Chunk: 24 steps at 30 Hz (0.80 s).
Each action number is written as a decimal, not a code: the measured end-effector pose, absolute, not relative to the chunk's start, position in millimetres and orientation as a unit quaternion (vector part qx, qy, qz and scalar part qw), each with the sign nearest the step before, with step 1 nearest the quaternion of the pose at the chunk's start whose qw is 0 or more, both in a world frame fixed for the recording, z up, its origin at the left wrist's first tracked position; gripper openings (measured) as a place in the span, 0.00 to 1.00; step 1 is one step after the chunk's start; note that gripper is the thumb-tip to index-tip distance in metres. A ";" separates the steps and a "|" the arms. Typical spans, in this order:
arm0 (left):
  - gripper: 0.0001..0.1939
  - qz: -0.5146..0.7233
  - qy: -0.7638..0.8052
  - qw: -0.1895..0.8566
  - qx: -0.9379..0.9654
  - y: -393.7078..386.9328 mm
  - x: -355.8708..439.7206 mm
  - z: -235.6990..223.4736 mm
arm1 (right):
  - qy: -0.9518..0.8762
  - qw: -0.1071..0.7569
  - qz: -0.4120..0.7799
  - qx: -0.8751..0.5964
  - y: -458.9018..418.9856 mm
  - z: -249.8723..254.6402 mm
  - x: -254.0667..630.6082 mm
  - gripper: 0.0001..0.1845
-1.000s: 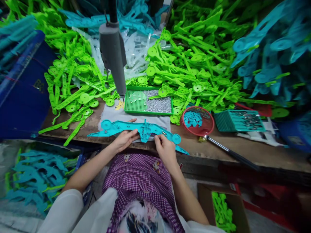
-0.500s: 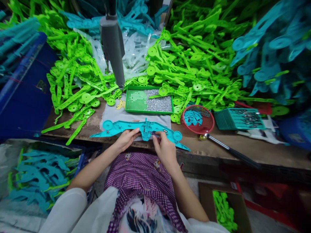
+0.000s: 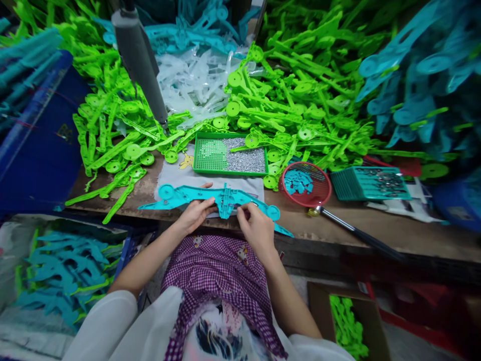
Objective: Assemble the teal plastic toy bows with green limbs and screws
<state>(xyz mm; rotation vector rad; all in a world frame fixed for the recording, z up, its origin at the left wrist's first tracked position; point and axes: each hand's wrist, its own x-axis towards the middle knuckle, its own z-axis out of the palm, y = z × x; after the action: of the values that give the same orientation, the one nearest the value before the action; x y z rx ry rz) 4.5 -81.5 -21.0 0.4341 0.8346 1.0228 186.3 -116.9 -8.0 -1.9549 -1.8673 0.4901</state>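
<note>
A long blue plastic part [image 3: 180, 194] with a round disc near each end lies across the front of the bench, over a light cloth [image 3: 171, 175]. My left hand [image 3: 197, 213] grips its lower edge left of the ribbed middle, thumb on top. My right hand [image 3: 255, 225] is closed at the part just right of the middle, thumb and fingers pinched together. Whatever sits in that pinch is too small to make out. Behind the part stands a green tray [image 3: 210, 173], holding many small silvery pieces on its right side.
A grey powered screwdriver [image 3: 141, 65] hangs at the left above heaped green plastic parts [image 3: 315, 95]. Right of the tray are a red basket [image 3: 319, 188] of blue bits, a hammer [image 3: 353, 230] and stacked teal trays [image 3: 345, 185]. A blue bin [image 3: 37, 135] stands left.
The hanging screwdriver has swung to the left. My right hand has shifted slightly on the blue part, its fingers curling more; the left hand and the part have barely moved.
</note>
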 end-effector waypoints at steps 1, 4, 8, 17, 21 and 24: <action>0.24 0.473 0.387 0.765 0.202 -81.5 5.0 -20.5 | -0.664 0.196 0.175 -0.700 -117.1 -8.1 186.4 0.12; 0.16 0.464 0.403 0.765 0.193 -80.9 5.8 -21.8 | -0.659 0.205 0.176 -0.701 -117.6 -8.8 187.2 0.12; 0.11 0.448 0.415 0.771 0.181 -80.3 6.0 -25.2 | -0.660 0.217 0.178 -0.697 -118.3 -10.3 188.2 0.12; 0.28 0.417 0.399 0.790 0.209 -76.6 0.3 -18.2 | -0.653 0.225 0.187 -0.699 -116.3 -11.1 190.4 0.13; 0.31 0.393 0.386 0.802 0.230 -74.7 -2.4 -19.3 | -0.652 0.218 0.189 -0.701 -117.4 -10.8 190.9 0.13; 0.32 0.400 0.385 0.800 0.229 -74.6 -1.6 -20.5 | -0.651 0.213 0.193 -0.703 -118.2 -9.5 190.5 0.14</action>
<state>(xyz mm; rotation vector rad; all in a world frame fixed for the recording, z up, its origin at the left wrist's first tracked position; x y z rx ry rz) -1.6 -74.6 -20.5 0.4906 0.8270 0.8579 190.5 -118.2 -9.5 -1.9509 -1.8076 0.5368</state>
